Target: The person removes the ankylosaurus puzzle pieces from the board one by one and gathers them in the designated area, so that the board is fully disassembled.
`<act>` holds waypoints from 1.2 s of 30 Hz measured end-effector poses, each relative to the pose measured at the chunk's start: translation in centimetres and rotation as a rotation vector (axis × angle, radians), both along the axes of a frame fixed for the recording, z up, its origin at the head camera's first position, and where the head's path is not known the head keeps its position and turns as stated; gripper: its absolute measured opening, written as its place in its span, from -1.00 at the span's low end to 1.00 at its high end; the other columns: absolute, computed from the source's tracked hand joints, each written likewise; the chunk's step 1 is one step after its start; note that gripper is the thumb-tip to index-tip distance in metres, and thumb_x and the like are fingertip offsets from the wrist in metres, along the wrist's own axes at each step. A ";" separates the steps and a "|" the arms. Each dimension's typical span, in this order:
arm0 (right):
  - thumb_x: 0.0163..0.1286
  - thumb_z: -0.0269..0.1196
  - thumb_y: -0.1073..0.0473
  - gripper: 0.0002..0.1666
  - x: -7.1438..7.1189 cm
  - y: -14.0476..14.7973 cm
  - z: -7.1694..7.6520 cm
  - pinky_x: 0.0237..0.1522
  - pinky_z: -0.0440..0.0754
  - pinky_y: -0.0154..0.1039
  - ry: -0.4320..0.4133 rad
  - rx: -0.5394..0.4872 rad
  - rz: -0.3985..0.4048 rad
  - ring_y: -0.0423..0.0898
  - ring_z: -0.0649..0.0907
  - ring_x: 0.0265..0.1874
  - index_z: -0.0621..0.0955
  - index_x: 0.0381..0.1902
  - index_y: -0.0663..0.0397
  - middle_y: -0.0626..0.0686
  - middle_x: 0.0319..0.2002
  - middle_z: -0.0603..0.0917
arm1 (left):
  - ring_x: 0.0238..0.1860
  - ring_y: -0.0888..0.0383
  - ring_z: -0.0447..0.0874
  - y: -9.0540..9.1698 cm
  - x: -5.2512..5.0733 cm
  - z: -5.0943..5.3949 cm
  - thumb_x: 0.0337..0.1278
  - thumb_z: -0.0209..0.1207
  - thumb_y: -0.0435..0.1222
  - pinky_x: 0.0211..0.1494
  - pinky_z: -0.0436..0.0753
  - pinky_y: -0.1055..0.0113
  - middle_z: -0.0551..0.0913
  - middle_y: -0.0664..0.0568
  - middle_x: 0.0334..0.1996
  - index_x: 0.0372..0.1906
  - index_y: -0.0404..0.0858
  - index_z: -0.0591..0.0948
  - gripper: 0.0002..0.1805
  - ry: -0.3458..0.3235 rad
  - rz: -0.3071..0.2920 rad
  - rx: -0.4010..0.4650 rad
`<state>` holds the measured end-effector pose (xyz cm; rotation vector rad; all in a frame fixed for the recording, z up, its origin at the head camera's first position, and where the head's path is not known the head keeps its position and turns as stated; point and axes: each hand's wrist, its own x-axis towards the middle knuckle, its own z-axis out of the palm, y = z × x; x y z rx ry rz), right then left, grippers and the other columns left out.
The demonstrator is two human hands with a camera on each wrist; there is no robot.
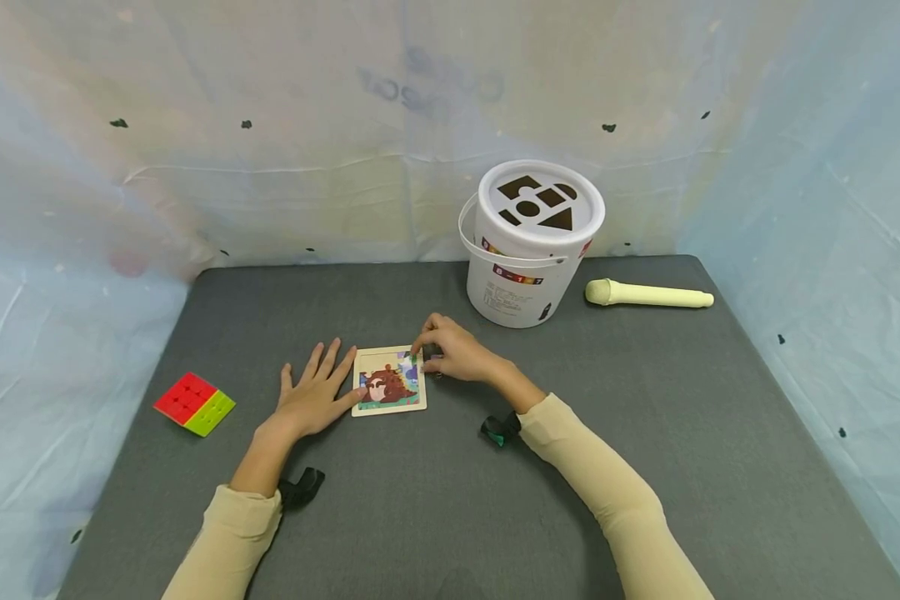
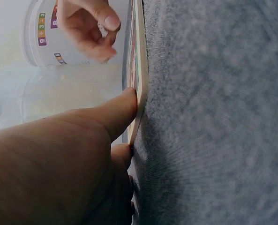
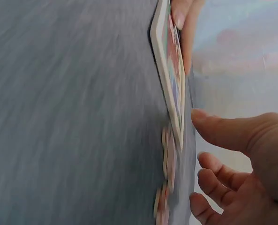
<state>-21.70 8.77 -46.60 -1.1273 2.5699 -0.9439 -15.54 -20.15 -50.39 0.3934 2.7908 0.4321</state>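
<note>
A small square picture puzzle in a pale wooden frame (image 1: 390, 410) lies flat, showing a red-brown animal. The left hand (image 1: 307, 407) is spread at its left side; the left wrist view shows the thumb pressing the frame (image 2: 142, 70) edge and another fingertip touching its corner. Over the frame's right edge hovers the right hand (image 1: 459, 353), fingers bent; in the right wrist view this hand (image 3: 244, 161) has thumb and fingers apart, with nothing visible between them. Loose puzzle pieces (image 3: 170, 161) lie beside the frame, mostly hidden by the right hand in the head view.
A white lidded bucket (image 1: 506, 292) with shaped holes in its lid stands behind the right hand. Right of it lies a pale yellow microphone-shaped stick (image 1: 656, 296). A red and yellow-green cube (image 1: 187, 398) sits left on the grey table (image 1: 390, 517). Plastic sheeting surrounds the table.
</note>
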 end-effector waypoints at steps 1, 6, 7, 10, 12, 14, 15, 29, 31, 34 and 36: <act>0.29 0.42 0.26 -0.73 0.0 -0.5 0.1 -0.10 0.40 -0.14 0.012 0.009 0.004 0.04 0.43 -0.15 0.74 -0.05 0.12 0.11 -0.05 0.47 | 0.58 -0.17 -0.47 0.1 0.0 0.1 0.36 -0.21 0.37 0.32 -0.50 -0.46 -0.33 -0.12 0.61 0.63 -0.04 -0.15 -0.04 -0.002 0.001 -0.004; 0.26 0.45 0.22 -0.73 0.1 -2.4 0.2 -0.04 0.40 -0.08 0.054 0.080 0.001 0.01 0.43 -0.07 0.75 -0.06 0.06 0.10 0.00 0.48 | 0.58 -0.19 -0.46 0.4 0.1 0.7 0.39 -0.16 0.33 0.33 -0.49 -0.45 -0.31 -0.15 0.61 0.63 -0.09 -0.11 -0.05 -0.013 0.007 -0.003; 0.26 0.45 0.21 -0.73 0.2 -2.7 0.2 -0.03 0.40 -0.07 0.058 0.094 -0.003 0.01 0.44 -0.05 0.75 -0.06 0.05 0.10 0.00 0.47 | 0.57 -0.18 -0.46 0.4 0.2 0.8 0.39 -0.16 0.32 0.33 -0.49 -0.45 -0.31 -0.15 0.61 0.63 -0.09 -0.12 -0.06 -0.014 0.008 -0.005; 0.25 0.46 0.20 -0.73 0.1 -3.2 0.2 0.00 0.41 -0.05 0.061 0.120 -0.014 0.02 0.44 -0.02 0.76 -0.07 0.03 0.09 0.01 0.48 | 0.57 -0.19 -0.47 0.4 0.3 0.9 0.40 -0.16 0.31 0.33 -0.50 -0.45 -0.32 -0.15 0.61 0.63 -0.09 -0.12 -0.06 -0.014 0.005 -0.002; 0.25 0.46 0.19 -0.74 0.1 -3.4 0.2 0.00 0.41 -0.05 0.060 0.134 -0.021 0.02 0.44 -0.01 0.76 -0.08 0.02 0.08 0.02 0.48 | 0.57 -0.19 -0.47 0.3 0.3 0.8 0.39 -0.16 0.32 0.32 -0.51 -0.45 -0.33 -0.15 0.61 0.63 -0.09 -0.13 -0.06 -0.013 0.004 0.004; 0.26 0.45 0.19 -0.76 0.1 -3.5 0.1 0.01 0.41 -0.05 0.051 0.149 -0.025 0.01 0.44 0.01 0.76 -0.10 0.00 0.08 0.02 0.48 | 0.57 -0.19 -0.47 0.3 0.2 0.7 0.38 -0.19 0.34 0.32 -0.51 -0.45 -0.32 -0.14 0.61 0.63 -0.07 -0.14 -0.05 -0.007 0.001 0.003; 0.26 0.45 0.18 -0.77 0.1 -3.6 0.1 0.01 0.41 -0.05 0.045 0.156 -0.025 0.01 0.44 0.01 0.76 -0.10 0.00 0.08 0.03 0.48 | 0.57 -0.19 -0.47 0.2 0.2 0.6 0.38 -0.20 0.35 0.33 -0.51 -0.45 -0.32 -0.14 0.61 0.63 -0.07 -0.14 -0.05 -0.004 0.001 -0.001; 0.26 0.44 0.22 -0.83 -0.1 -3.8 -0.4 0.01 0.38 -0.06 0.022 0.140 -0.015 -0.01 0.43 0.01 0.70 -0.18 -0.01 0.05 -0.01 0.47 | 0.58 -0.17 -0.48 0.1 -0.2 0.1 0.36 -0.20 0.37 0.33 -0.50 -0.45 -0.34 -0.12 0.61 0.63 -0.03 -0.16 -0.04 -0.011 0.001 -0.018; 0.26 0.44 0.22 -0.82 -0.1 -3.8 -0.4 0.01 0.38 -0.07 0.023 0.138 -0.014 -0.02 0.42 0.00 0.69 -0.19 -0.03 0.04 -0.02 0.47 | 0.58 -0.17 -0.48 0.0 -0.2 -0.1 0.36 -0.20 0.37 0.33 -0.50 -0.45 -0.35 -0.11 0.61 0.63 -0.02 -0.16 -0.04 -0.011 0.001 -0.020; 0.26 0.45 0.23 -0.82 -0.1 -3.8 -0.5 0.00 0.38 -0.09 0.023 0.136 -0.015 -0.04 0.42 -0.02 0.69 -0.19 -0.04 0.02 -0.03 0.48 | 0.58 -0.17 -0.48 0.0 -0.2 -0.1 0.36 -0.19 0.37 0.33 -0.50 -0.45 -0.34 -0.11 0.61 0.63 -0.01 -0.16 -0.04 -0.009 0.000 -0.017; 0.25 0.45 0.24 -0.81 0.0 -3.8 -0.5 0.00 0.38 -0.09 0.022 0.131 -0.013 -0.05 0.43 -0.04 0.69 -0.19 -0.04 0.00 -0.05 0.52 | 0.58 -0.17 -0.47 0.0 -0.2 -0.1 0.36 -0.19 0.37 0.33 -0.50 -0.45 -0.34 -0.11 0.61 0.63 -0.01 -0.16 -0.04 -0.010 0.001 -0.013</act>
